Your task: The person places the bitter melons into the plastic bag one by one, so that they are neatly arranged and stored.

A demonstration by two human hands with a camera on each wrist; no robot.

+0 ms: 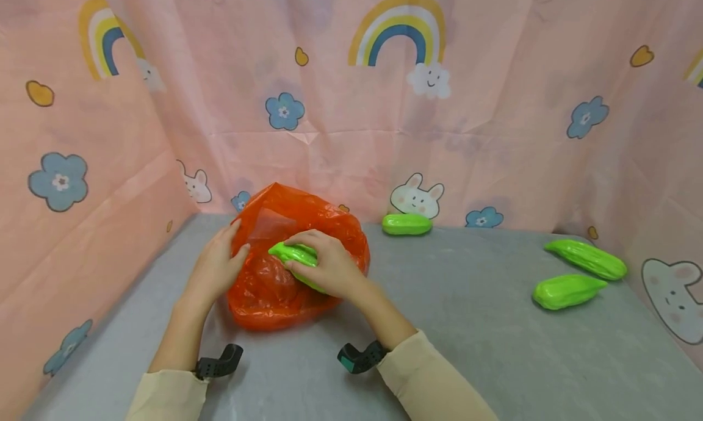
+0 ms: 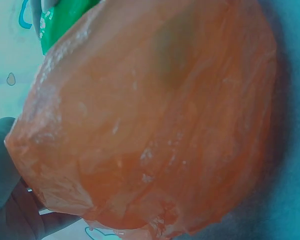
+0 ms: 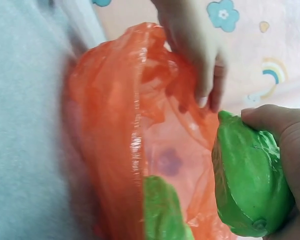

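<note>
My right hand (image 1: 329, 263) grips a glossy green bitter melon (image 1: 299, 256) over the mouth of an orange plastic bag (image 1: 263, 317). In the right wrist view, the thumb and fingers curl round the ridged bitter melon (image 3: 250, 180), its pointed end toward the bag's far side. My left hand (image 1: 216, 265) holds the bag's left rim, thumb on the inner side and fingers partly hidden by the film. Inside the bag, another green bitter melon (image 3: 162, 210) shows in the right wrist view. The left wrist view is mostly filled by the bag's side (image 2: 155, 125).
One bitter melon (image 1: 407, 224) lies by the back curtain, right of the bag. Two more, one bitter melon (image 1: 586, 259) behind another bitter melon (image 1: 568, 291), lie at the right of the grey table (image 1: 467, 323). Pink patterned curtain (image 1: 340, 152) encloses the back and sides.
</note>
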